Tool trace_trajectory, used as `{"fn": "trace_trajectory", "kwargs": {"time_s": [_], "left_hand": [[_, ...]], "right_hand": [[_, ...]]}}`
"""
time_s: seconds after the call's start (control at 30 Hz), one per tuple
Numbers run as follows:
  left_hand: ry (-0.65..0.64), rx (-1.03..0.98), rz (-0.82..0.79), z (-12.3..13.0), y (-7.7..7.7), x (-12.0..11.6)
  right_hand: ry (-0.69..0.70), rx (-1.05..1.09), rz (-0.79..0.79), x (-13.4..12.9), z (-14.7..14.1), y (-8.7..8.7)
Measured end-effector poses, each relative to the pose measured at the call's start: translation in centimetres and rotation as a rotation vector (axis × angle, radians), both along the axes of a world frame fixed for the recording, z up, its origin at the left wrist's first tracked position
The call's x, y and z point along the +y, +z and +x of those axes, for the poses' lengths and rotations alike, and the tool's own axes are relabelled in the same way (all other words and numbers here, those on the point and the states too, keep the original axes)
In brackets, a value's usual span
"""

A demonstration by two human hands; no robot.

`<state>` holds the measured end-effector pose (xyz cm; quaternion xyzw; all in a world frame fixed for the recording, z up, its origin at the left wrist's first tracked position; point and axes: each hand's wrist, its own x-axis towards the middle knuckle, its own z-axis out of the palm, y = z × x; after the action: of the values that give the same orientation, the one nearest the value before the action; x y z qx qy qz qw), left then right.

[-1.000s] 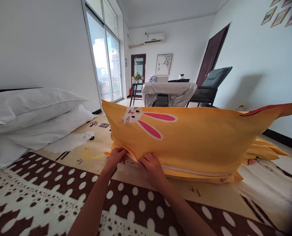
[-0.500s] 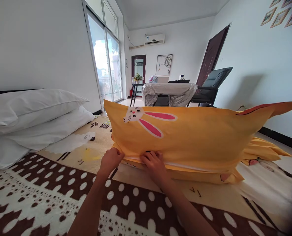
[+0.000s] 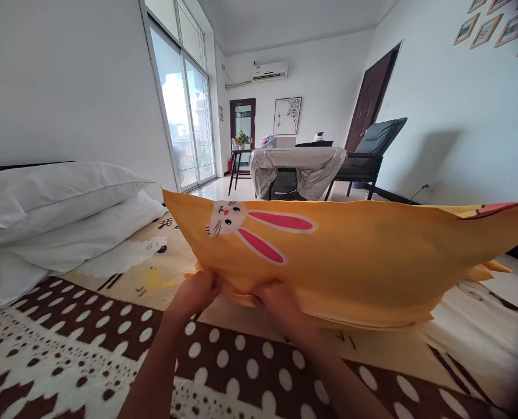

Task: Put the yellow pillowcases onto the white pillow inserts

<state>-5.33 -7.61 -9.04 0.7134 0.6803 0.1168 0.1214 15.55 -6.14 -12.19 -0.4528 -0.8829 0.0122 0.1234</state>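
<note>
A yellow pillow (image 3: pixel 364 256) with a white rabbit face and pink ears stands on its long side across the middle. My left hand (image 3: pixel 199 291) is closed on its lower left edge. To the right, my right hand (image 3: pixel 276 302) grips the same lower edge, its fingertips partly hidden in the fabric. Beneath lies a patterned blanket (image 3: pixel 149 361) in brown, white and beige.
White pillows (image 3: pixel 67 203) are stacked at the left. More yellow fabric (image 3: pixel 488 270) lies behind the pillow at the right. Farther back are a plastic-covered table (image 3: pixel 298 160), a black chair (image 3: pixel 370 154) and a glass sliding door (image 3: pixel 184 110).
The yellow pillow has tipped toward me, its upper edge lower and nearer, and its lower seam is now mostly out of sight. Both hands have stayed at the lower edge.
</note>
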Motion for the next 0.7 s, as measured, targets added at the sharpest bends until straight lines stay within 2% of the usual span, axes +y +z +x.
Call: {"fn": "trace_trajectory", "kwargs": {"time_s": [0.1,0.2,0.4,0.57,0.7], "left_hand": [[-0.235,-0.005,0.086,1.0,1.2,-1.7],[-0.418,-0.036,0.101,1.6,0.5,-1.3],[-0.412,-0.122,0.142,0.7,-2.4,2.0],[-0.414,-0.135,0.237,0.7,-3.2,2.7],[-0.394,-0.156,0.339,1.1,-3.4,2.9]], "right_hand": [[-0.064,-0.02,-0.079,-0.3,0.0,0.6],[-0.05,0.03,-0.092,-0.3,0.1,0.9],[-0.056,0.039,-0.097,0.5,0.3,0.5],[-0.078,0.136,-0.08,0.6,0.3,0.1],[-0.03,0.226,-0.044,0.5,1.5,0.6]]}}
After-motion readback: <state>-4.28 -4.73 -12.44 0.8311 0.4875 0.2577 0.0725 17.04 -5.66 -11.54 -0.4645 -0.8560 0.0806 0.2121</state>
